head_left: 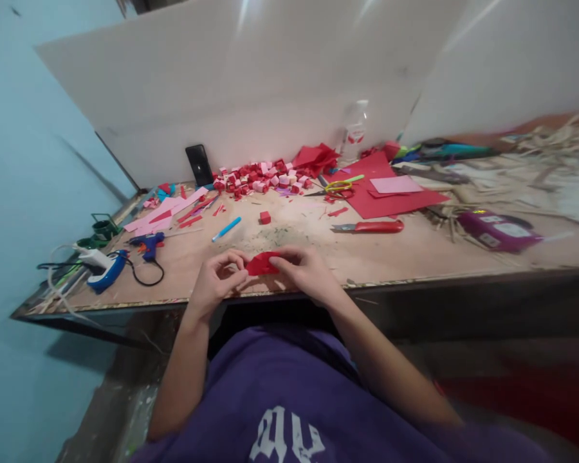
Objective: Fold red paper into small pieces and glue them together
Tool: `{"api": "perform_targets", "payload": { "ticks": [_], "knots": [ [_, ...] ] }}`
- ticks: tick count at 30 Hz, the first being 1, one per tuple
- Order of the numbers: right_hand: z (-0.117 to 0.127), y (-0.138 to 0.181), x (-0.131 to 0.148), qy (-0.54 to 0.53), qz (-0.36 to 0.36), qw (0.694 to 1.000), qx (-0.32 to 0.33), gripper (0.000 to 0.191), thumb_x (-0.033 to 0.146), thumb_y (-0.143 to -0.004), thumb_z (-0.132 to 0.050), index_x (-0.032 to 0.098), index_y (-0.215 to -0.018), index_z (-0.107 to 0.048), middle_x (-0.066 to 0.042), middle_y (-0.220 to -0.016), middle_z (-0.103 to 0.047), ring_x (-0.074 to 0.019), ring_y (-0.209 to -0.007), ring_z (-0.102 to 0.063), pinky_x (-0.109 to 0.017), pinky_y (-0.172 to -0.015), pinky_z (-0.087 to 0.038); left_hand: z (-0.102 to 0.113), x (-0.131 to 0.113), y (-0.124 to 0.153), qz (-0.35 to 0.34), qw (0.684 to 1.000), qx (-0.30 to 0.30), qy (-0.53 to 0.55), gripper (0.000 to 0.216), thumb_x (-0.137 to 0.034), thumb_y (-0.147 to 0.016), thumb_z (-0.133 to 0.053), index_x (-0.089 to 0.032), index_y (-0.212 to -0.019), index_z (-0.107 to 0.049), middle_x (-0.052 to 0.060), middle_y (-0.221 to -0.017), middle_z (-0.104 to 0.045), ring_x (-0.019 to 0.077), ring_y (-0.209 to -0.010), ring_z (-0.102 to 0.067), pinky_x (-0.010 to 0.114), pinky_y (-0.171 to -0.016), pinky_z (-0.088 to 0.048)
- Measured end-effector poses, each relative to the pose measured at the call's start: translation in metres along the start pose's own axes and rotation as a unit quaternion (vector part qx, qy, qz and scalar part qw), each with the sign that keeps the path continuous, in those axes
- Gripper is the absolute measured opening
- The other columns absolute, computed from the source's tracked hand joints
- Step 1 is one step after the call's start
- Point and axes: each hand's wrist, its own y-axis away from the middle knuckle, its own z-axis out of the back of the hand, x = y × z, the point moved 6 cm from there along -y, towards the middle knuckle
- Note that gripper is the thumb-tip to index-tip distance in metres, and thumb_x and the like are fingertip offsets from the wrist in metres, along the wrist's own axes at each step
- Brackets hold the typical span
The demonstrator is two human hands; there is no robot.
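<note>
Both my hands meet at the near edge of the wooden table (415,254), pinching a small piece of red paper (263,263) between them. My left hand (217,280) grips its left end with curled fingers. My right hand (306,270) holds its right end, fingers closed over the top. A single small red cube (265,217) lies just beyond my hands. Farther back sits a heap of several red and pink cubes (263,177).
A red utility knife (369,226), yellow scissors (340,186) and red paper sheets (386,193) lie to the right. A blue pen (226,228), blue glue gun (147,244), pink strips (161,212) and a white-blue device (103,270) lie left. A black phone (199,165) leans on the white board. A purple packet (496,230) sits far right.
</note>
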Motion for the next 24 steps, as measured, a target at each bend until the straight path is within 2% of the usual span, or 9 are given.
{"api": "perform_targets", "payload": {
  "ticks": [3, 5, 8, 12, 15, 18, 21, 24],
  "knots": [
    [-0.002, 0.000, -0.001, -0.022, -0.005, 1.000, 0.005, 0.024, 0.035, -0.088, -0.066, 0.015, -0.088, -0.080, -0.005, -0.078, -0.076, -0.0166, -0.065, -0.061, -0.026, -0.057, -0.044, 0.007, -0.001, -0.001, -0.014, 0.997, -0.072, -0.018, 0.021, -0.028, -0.079, -0.078, -0.016, -0.076, -0.061, 0.003, -0.090, -0.069, 0.0113, -0.070, -0.064, 0.022, -0.065, -0.053],
    [-0.003, -0.001, -0.002, -0.035, -0.010, 0.999, 0.009, 0.023, 0.036, -0.087, -0.067, 0.016, -0.085, -0.078, -0.003, -0.074, -0.073, -0.0152, -0.061, -0.057, -0.026, -0.056, -0.043, 0.007, -0.001, -0.002, -0.027, 0.994, -0.092, -0.041, 0.017, -0.026, -0.080, -0.075, -0.017, -0.078, -0.061, 0.001, -0.081, -0.067, 0.0113, -0.070, -0.064, 0.021, -0.067, -0.051],
    [-0.004, -0.002, -0.002, -0.045, -0.011, 0.999, 0.015, 0.024, 0.038, -0.088, -0.068, 0.016, -0.081, -0.076, -0.002, -0.069, -0.070, -0.0139, -0.058, -0.054, -0.026, -0.055, -0.040, 0.003, 0.000, -0.003, -0.034, 0.995, -0.079, -0.056, 0.013, -0.024, -0.083, -0.072, -0.018, -0.089, -0.062, 0.000, -0.080, -0.067, 0.0124, -0.073, -0.065, 0.022, -0.070, -0.052],
    [-0.007, -0.002, 0.001, -0.048, -0.003, 0.998, 0.038, 0.024, 0.038, -0.088, -0.069, 0.016, -0.081, -0.076, -0.001, -0.070, -0.069, -0.0140, -0.060, -0.055, -0.026, -0.055, -0.040, 0.002, 0.001, -0.004, -0.041, 0.991, -0.074, -0.099, 0.018, -0.019, -0.085, -0.068, -0.018, -0.103, -0.066, 0.003, -0.091, -0.073, 0.0140, -0.079, -0.068, 0.023, -0.073, -0.054],
    [-0.010, -0.003, 0.001, -0.054, -0.003, 0.997, 0.056, 0.025, 0.039, -0.088, -0.069, 0.016, -0.082, -0.077, -0.002, -0.072, -0.071, -0.0147, -0.062, -0.057, -0.026, -0.057, -0.041, 0.003, 0.001, -0.006, -0.037, 0.992, -0.072, -0.101, 0.017, -0.021, -0.086, -0.068, -0.016, -0.101, -0.071, 0.005, -0.096, -0.076, 0.0155, -0.084, -0.070, 0.025, -0.077, -0.055],
    [-0.010, -0.004, -0.001, -0.047, -0.012, 0.997, 0.058, 0.026, 0.040, -0.087, -0.070, 0.016, -0.085, -0.078, -0.003, -0.073, -0.072, -0.0156, -0.062, -0.059, -0.027, -0.057, -0.042, 0.000, 0.004, -0.007, -0.013, 0.998, -0.031, -0.062, 0.019, -0.028, -0.085, -0.073, -0.015, -0.098, -0.075, 0.005, -0.092, -0.078, 0.0169, -0.083, -0.072, 0.026, -0.077, -0.056],
    [-0.004, -0.005, -0.002, -0.033, -0.020, 0.999, 0.010, 0.026, 0.040, -0.085, -0.072, 0.016, -0.093, -0.078, -0.004, -0.077, -0.073, -0.0159, -0.061, -0.059, -0.027, -0.055, -0.043, 0.001, 0.007, -0.007, 0.007, 0.998, -0.042, -0.045, 0.021, -0.033, -0.084, -0.076, -0.014, -0.092, -0.077, 0.005, -0.086, -0.079, 0.0162, -0.074, -0.071, 0.025, -0.071, -0.056],
    [0.005, -0.002, 0.002, 0.003, 0.003, 0.996, -0.089, 0.025, 0.039, -0.083, -0.075, 0.016, -0.093, -0.077, -0.005, -0.082, -0.074, -0.0141, -0.058, -0.056, -0.027, -0.054, -0.043, 0.005, 0.008, -0.006, 0.002, 0.995, -0.081, -0.056, 0.020, -0.034, -0.083, -0.077, -0.014, -0.089, -0.079, 0.006, -0.087, -0.081, 0.0178, -0.077, -0.074, 0.026, -0.072, -0.057]
  ]
}}
